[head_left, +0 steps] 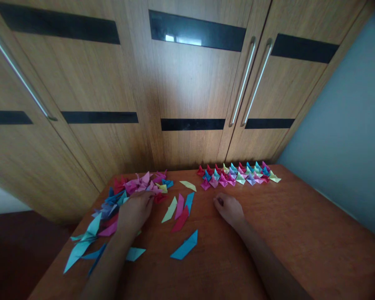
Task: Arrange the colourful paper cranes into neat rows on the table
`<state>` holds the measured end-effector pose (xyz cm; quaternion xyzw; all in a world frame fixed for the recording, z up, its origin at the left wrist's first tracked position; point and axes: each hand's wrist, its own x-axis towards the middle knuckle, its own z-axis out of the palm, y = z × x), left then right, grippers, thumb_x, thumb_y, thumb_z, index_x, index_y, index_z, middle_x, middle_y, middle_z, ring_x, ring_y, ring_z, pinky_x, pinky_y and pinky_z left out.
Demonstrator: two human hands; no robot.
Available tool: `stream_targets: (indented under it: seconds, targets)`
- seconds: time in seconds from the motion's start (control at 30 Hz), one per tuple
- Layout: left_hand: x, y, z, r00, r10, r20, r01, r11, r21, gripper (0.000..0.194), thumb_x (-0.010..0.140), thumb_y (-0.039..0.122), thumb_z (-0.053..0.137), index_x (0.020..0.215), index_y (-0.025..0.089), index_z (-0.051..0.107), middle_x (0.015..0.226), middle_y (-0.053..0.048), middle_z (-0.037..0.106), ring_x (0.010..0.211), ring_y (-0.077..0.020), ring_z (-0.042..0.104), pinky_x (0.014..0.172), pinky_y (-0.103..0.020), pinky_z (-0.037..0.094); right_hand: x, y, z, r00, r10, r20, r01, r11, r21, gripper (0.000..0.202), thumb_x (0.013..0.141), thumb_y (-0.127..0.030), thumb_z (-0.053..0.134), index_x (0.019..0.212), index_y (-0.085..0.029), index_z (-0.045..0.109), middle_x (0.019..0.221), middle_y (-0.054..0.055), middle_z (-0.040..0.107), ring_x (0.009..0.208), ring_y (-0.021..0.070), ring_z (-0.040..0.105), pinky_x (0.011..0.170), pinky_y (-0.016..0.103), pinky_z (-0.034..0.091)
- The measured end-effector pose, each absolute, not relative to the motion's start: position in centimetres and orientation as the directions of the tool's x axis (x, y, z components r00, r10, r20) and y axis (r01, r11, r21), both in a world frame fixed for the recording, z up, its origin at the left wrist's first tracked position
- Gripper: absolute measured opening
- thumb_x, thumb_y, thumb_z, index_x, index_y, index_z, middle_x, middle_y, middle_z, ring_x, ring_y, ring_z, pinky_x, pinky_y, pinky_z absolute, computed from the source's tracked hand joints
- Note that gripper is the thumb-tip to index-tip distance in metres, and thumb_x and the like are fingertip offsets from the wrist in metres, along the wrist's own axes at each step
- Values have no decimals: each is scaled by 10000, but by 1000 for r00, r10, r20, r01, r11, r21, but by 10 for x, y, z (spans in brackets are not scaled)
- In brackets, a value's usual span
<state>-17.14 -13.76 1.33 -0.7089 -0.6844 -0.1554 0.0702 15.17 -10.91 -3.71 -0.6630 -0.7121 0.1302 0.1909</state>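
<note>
My left hand [135, 211] reaches into a heap of colourful folded paper pieces [140, 182] at the table's left. Its fingertips are drawn together against pink paper at the heap's edge; what lies between them is hidden. Resting on the table, my right hand [229, 208] has its fingers curled in, with nothing visible in them. Between the hands lie flat paper parallelograms: a pale green one [170, 209], a pink one [179, 206], a blue one [190, 202] and a red one [181, 219]. Nearer me is a larger-looking blue parallelogram [184, 246].
Rows of small pointed folded paper pieces [240, 178] stand at the back right of the brown table [300, 233]. A pale yellow strip [188, 185] lies at the back middle. Long turquoise folded paper [83, 243] is by the left edge. Wooden cabinet doors [190, 83] rise behind.
</note>
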Motion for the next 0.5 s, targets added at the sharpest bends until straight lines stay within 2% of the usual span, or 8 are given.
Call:
stream_targets:
  seconds: [0.07, 0.13, 0.23, 0.3, 0.37, 0.43, 0.5]
  targets:
    - [-169, -138, 15, -6, 916, 401, 965, -100, 242, 250, 862, 313, 463, 971, 237, 675, 989, -43, 700, 929, -217, 628, 781, -289, 477, 152, -109, -36, -64, 992, 108, 890, 106, -444, 174, 880, -292, 488, 798, -229, 628, 774, -1, 654, 697, 135, 578, 574, 213, 314]
    - [-161, -139, 16, -66, 890, 451, 904, -138, 405, 246, 852, 345, 484, 953, 224, 672, 902, -24, 709, 806, -189, 638, 719, -269, 484, 152, -109, -35, -78, 991, 112, 883, 121, -454, 155, 868, -275, 501, 798, -227, 631, 781, -1, 658, 702, 136, 580, 585, 213, 325]
    - [-137, -145, 14, -102, 904, 416, 780, -187, 597, 237, 848, 371, 497, 920, 217, 661, 817, 1, 700, 649, -151, 608, 612, -244, 477, 151, -111, -32, -102, 987, 126, 844, 153, -515, 138, 852, -256, 514, 806, -221, 639, 755, -1, 652, 685, 135, 580, 598, 216, 354]
    - [-116, -151, 9, 14, 924, 383, 736, -269, 622, 198, 849, 318, 494, 905, 217, 656, 840, 2, 699, 678, -146, 613, 640, -242, 478, 148, -114, -29, -165, 972, 166, 745, 233, -625, 141, 852, -254, 506, 842, -215, 642, 744, -1, 643, 671, 131, 579, 614, 217, 389]
    - [-97, -158, 4, 148, 929, 339, 729, -335, 598, 173, 849, 257, 496, 908, 222, 655, 854, -6, 696, 751, -155, 625, 700, -253, 472, 145, -119, -24, -257, 941, 220, 574, 332, -749, 164, 852, -269, 505, 928, -211, 639, 765, 1, 641, 680, 130, 582, 635, 219, 427]
    - [-83, -163, 0, 193, 931, 310, 725, -348, 594, 172, 863, 242, 488, 904, 227, 653, 876, -19, 696, 799, -165, 631, 727, -261, 468, 141, -126, -19, -331, 908, 256, 411, 383, -827, 213, 849, -289, 519, 1015, -211, 627, 789, 4, 638, 694, 130, 584, 635, 220, 451]
    - [-76, -167, -3, 182, 938, 297, 727, -331, 601, 167, 870, 242, 485, 905, 228, 648, 888, -28, 695, 816, -172, 633, 729, -266, 469, 137, -133, -16, -383, 888, 256, 337, 392, -856, 236, 842, -295, 540, 1046, -214, 625, 787, 3, 633, 683, 124, 577, 613, 215, 457]
